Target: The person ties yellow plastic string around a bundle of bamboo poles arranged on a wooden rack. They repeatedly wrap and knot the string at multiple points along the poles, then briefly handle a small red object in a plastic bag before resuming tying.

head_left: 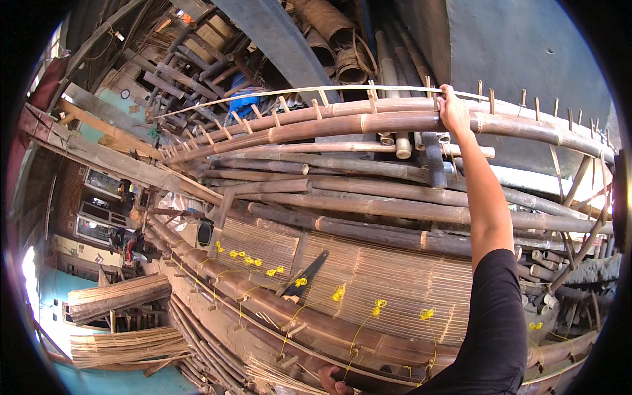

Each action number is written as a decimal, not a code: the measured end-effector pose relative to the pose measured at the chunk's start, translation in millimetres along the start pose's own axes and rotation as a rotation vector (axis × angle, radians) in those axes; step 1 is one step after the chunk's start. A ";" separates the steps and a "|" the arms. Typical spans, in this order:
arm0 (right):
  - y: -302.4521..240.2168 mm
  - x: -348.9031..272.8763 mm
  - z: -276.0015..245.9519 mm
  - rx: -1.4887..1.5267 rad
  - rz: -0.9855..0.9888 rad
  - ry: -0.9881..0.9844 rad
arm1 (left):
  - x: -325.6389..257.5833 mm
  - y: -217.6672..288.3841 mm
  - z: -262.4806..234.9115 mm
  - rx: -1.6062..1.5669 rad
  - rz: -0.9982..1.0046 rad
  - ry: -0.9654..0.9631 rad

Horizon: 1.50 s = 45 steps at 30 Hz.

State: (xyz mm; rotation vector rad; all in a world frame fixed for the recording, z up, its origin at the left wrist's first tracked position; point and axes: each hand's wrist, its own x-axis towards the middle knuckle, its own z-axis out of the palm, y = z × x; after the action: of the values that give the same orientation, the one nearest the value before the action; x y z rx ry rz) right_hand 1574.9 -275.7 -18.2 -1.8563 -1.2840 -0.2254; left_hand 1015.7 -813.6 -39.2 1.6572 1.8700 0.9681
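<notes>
My right hand (453, 112) reaches far out, its fingers closed round a thin pale bamboo strip (263, 96). That strip runs along a row of short upright pegs (322, 97) set in a long brown bamboo pole (388, 122). Low in the view, my left hand (334, 380) shows only in part, with curled fingers beside the near bamboo pole (388, 347); what it holds is hidden. Between the two poles lies a panel of thin bamboo slats (388, 270). Yellow cord bundles (339, 293) hang in a row along the near pole, their strands tied at its pegs.
A dark saw-like blade (309, 273) lies on the slats. Several loose bamboo poles (395, 207) are stacked beyond the panel. Bundles of split bamboo (125, 342) stand at the left. A grey metal sheet (526, 52) rises at the far right, and a slanting beam (276, 39) crosses the top.
</notes>
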 end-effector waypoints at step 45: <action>-141.0 -67.3 -141.7 0.767 0.002 -0.601 | 11.1 6.8 -8.3 -0.073 0.215 0.049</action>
State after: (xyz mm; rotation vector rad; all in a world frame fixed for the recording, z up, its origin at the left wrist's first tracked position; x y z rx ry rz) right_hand 1468.6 -407.4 107.7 -1.2725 -1.4706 0.7836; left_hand 1012.1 -804.2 -27.4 1.8333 1.6894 1.1582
